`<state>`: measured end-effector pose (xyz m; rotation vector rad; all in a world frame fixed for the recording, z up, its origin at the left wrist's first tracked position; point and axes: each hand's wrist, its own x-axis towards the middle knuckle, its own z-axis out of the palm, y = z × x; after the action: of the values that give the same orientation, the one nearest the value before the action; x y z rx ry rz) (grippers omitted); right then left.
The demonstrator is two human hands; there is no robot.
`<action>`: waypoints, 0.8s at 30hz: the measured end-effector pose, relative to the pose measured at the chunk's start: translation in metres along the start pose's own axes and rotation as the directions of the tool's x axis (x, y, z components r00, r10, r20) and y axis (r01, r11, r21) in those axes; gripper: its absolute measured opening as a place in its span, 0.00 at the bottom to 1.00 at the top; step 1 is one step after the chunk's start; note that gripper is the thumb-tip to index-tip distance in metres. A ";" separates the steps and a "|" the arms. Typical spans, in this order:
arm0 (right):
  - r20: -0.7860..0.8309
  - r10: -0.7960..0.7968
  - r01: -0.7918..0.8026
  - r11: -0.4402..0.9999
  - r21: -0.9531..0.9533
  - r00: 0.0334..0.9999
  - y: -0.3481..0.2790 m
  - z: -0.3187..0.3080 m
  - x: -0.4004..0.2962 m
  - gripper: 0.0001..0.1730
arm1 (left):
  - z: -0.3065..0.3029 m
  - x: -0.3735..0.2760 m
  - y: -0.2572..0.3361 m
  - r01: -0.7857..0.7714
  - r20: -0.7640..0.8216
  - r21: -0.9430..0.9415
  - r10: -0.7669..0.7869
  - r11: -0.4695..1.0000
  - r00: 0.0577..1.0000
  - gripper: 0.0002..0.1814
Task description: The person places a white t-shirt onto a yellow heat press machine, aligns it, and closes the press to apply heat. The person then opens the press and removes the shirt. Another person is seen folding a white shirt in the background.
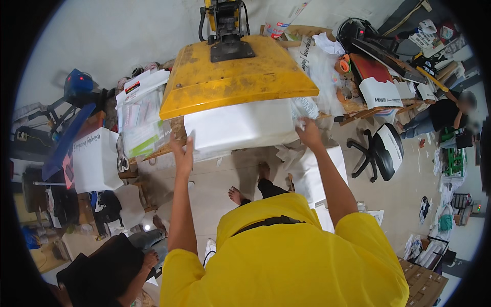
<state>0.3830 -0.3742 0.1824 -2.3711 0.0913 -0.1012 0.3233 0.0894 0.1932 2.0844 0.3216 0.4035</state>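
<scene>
A yellow heat press platen (241,76), scuffed and stained, hangs from a black bracket in front of me. Under it lies a smooth white sheet (241,126), maybe fabric, whose near edge drapes down over the front. My left hand (182,155) is at the sheet's left edge, thumb apart from the fingers and nothing visible between them. At the right edge is my right hand (310,134), its fingers bent against the sheet beside clear plastic; whether it pinches the material is hard to see. The sheet's far part is hidden by the platen.
A blue heat press (69,142) stands left, with scissors (122,153) and printed plastic packets (140,122) between. Another press (387,61) is at right, near an orange tape roll (343,64). A swivel chair (383,153) and other people (111,268) are nearby.
</scene>
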 end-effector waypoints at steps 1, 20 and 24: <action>-0.175 -0.058 0.084 0.986 0.147 0.983 -0.014 0.011 0.015 0.26 | 0.012 0.014 0.019 -0.093 0.069 -0.246 0.113 0.965 0.991 0.36; 0.582 0.193 -0.446 0.833 0.328 0.790 -0.075 -0.006 0.094 0.38 | -0.037 0.092 0.008 0.319 0.500 -0.225 -0.172 0.921 0.849 0.25; 0.429 0.157 -0.290 0.920 0.265 0.890 -0.056 0.001 0.086 0.37 | -0.032 0.094 0.012 0.202 0.411 -0.254 -0.083 0.946 0.908 0.26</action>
<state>0.4711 -0.3416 0.2251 -1.9898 0.1422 0.4521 0.3967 0.1432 0.2340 1.7837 0.1592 -0.0654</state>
